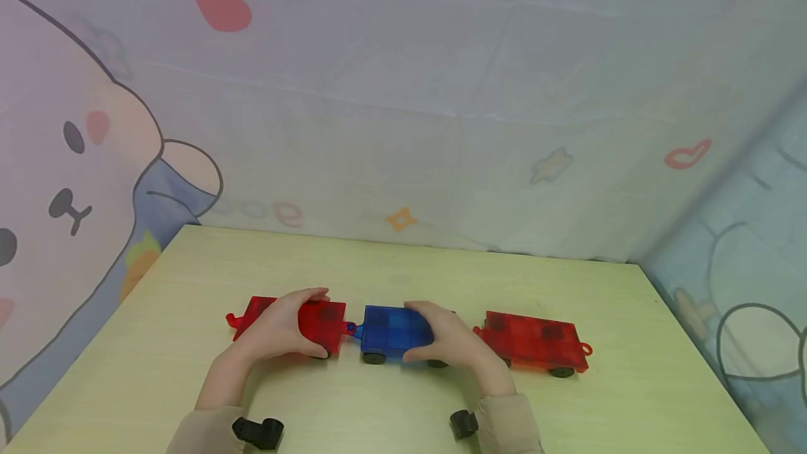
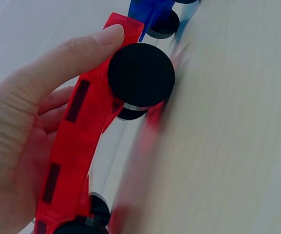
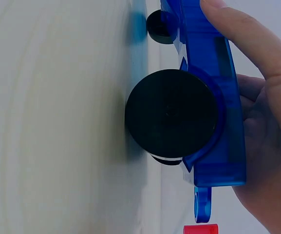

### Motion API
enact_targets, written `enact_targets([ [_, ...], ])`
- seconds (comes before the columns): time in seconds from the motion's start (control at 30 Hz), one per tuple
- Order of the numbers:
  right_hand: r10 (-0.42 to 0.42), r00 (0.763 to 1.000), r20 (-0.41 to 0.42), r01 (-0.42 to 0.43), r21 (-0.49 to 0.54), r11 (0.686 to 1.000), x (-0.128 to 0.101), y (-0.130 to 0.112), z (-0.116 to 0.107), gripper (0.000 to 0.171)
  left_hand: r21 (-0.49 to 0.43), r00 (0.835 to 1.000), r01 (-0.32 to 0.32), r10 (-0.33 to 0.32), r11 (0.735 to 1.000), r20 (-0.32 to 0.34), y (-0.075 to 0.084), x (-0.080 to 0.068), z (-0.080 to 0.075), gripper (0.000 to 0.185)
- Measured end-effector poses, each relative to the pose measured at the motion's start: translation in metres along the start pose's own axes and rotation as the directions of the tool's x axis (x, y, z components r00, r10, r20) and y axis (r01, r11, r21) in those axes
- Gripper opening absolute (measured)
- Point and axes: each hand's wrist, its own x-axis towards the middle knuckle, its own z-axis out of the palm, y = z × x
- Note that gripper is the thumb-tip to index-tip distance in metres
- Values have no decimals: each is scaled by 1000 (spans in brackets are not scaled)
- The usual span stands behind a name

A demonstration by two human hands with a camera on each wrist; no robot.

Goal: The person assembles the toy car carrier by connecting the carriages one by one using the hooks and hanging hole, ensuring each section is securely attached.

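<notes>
Three flat wheeled toy cars stand in a row on the pale wooden table (image 1: pixel 403 412). My left hand (image 1: pixel 284 328) grips the left red car (image 1: pixel 321 321), thumb along its near edge by a black wheel (image 2: pixel 141 74); the same red car (image 2: pixel 77 151) fills the left wrist view. My right hand (image 1: pixel 450 338) grips the blue middle car (image 1: pixel 391 328), seen close as a blue car (image 3: pixel 211 102) with a black wheel (image 3: pixel 172 119). The red and blue cars meet at their hooks. A second red car (image 1: pixel 536 342) sits just right of my right hand, untouched.
Cartoon-printed fabric walls (image 1: pixel 403 125) enclose the table at the back and both sides. The table's far edge lies close behind the cars. Black wrist-camera mounts (image 1: pixel 258 431) show near the bottom of the head view.
</notes>
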Motion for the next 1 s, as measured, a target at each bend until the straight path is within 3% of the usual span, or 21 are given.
enact_targets([
  [0.83, -37, 999, -8, 37, 4, 999, 1, 2, -2, 85, 26, 999, -10, 9, 1000, 35, 3, -2, -4, 103],
  [1.0, -12, 1000, -3, 12, -3, 1000, -5, -3, -11, 84, 24, 1000, -25, 25, 999, 14, 7, -4, -8, 104],
])
